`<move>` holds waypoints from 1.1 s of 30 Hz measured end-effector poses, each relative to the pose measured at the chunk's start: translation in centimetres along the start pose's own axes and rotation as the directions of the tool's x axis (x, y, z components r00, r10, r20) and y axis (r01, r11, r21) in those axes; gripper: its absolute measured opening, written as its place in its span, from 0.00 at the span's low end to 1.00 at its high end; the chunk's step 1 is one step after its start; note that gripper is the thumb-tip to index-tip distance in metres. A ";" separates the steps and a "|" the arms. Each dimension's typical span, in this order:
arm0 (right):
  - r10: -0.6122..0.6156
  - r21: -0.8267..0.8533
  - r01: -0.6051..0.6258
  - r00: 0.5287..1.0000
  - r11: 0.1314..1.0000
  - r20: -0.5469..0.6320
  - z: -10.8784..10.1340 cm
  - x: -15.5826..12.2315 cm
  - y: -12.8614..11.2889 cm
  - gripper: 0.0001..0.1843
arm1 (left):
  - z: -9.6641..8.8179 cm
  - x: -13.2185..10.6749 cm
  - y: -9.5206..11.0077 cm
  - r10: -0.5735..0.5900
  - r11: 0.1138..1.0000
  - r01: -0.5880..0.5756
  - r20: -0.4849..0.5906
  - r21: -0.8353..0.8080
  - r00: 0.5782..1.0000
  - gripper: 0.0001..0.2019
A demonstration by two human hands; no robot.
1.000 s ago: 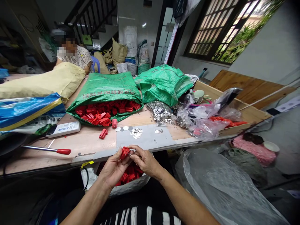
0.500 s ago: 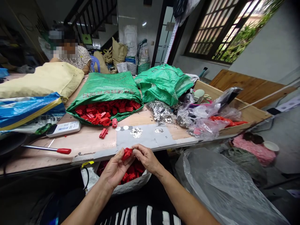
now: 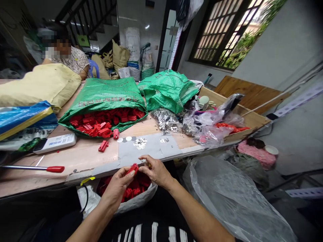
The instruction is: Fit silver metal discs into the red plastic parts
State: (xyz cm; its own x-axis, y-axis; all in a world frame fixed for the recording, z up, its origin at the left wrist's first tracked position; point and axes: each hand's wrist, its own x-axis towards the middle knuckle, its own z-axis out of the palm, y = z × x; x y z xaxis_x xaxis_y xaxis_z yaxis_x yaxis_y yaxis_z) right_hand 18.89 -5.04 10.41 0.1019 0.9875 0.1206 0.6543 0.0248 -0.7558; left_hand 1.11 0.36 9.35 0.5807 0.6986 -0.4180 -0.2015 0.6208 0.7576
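My left hand (image 3: pixel 119 183) is closed on a red plastic part (image 3: pixel 132 168), held tilted above a white sack. Just to its right, my right hand (image 3: pixel 155 172) has thumb and forefinger pinched around a small, thin, shiny bit whose kind I cannot make out. Below both hands, the white sack (image 3: pixel 136 205) holds many more red parts (image 3: pixel 133 192). On the table in front, a pile of small silvery metal pieces (image 3: pixel 140 144) lies on a grey sheet (image 3: pixel 151 154), with a smaller pile (image 3: pixel 164 140) to its right.
A green woven sack (image 3: pixel 108 94) spills red parts at its mouth; two loose ones (image 3: pixel 103 146) lie nearby. Left are a red-handled lever (image 3: pixel 55 169) and a white device (image 3: pixel 55 143). A cluttered wooden box (image 3: pixel 257 126) stands right. Another person (image 3: pixel 75 60) sits across the table.
The red part has turned from end-on to a slanted, lengthwise pose in my left hand. My right hand has drawn slightly away from it. The whole view has shifted to the right.
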 end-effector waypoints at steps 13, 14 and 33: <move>0.198 -0.319 -0.375 0.860 0.871 -0.471 -7.3 2.0 6.8 0.13 | -2.9 1.7 4.4 0.284 0.937 -0.246 -0.134 0.249 0.949 0.21; 0.202 -0.348 -0.385 0.864 0.855 -0.461 -7.4 2.3 7.0 0.12 | -3.3 2.1 4.7 0.328 0.917 -0.274 -0.155 0.291 0.932 0.21; 0.194 -0.549 -0.388 0.905 0.740 -0.379 -7.4 5.7 8.2 0.12 | -8.1 8.3 8.5 0.713 0.349 -0.173 -0.141 0.921 0.687 0.16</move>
State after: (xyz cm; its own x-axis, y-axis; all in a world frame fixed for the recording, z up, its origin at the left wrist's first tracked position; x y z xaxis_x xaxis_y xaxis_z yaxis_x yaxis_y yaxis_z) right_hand 30.41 -0.32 9.70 0.5027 0.8395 0.2063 0.8561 -0.4505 -0.2532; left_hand -2.19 14.32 8.30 0.1442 0.9726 0.1823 0.5561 -0.2320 0.7981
